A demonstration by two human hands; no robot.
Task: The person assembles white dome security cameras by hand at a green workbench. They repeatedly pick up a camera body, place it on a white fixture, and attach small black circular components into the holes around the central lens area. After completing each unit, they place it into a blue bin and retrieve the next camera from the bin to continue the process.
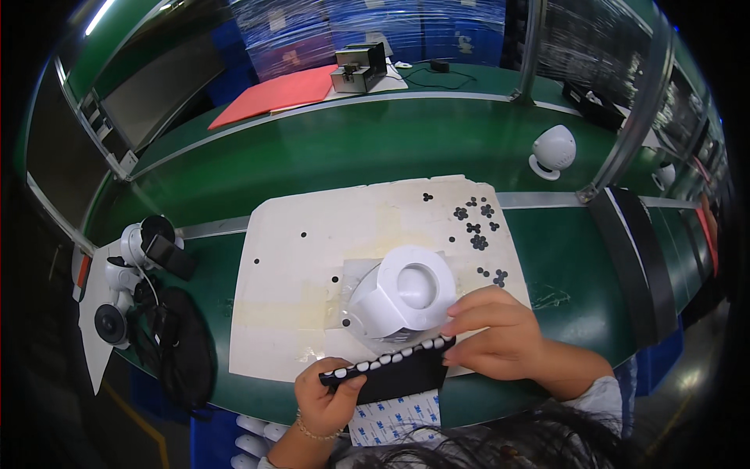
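My left hand [323, 397] pinches the left end of a black sheet of round stick-on pads [402, 375]. The sheet is bent, and a row of whitish round spots runs along its upper fold. At the sheet's right end, my right hand [500, 332] has its thumb and fingers closed around the corner; whether a loose pad is between them I cannot tell. Just beyond the sheet lies a white rounded housing with a ring-shaped base [383, 301], resting on clear film. A white backing sheet with blue print [396, 420] shows below the black one.
Small black round pads [479, 241] lie scattered on the beige cardboard [281, 305], mostly at its far right. White camera-like devices [119, 273] and a black pouch [190, 344] are at left. A long black box [634, 266] stands right; a white device [554, 148] sits on the green belt [351, 141].
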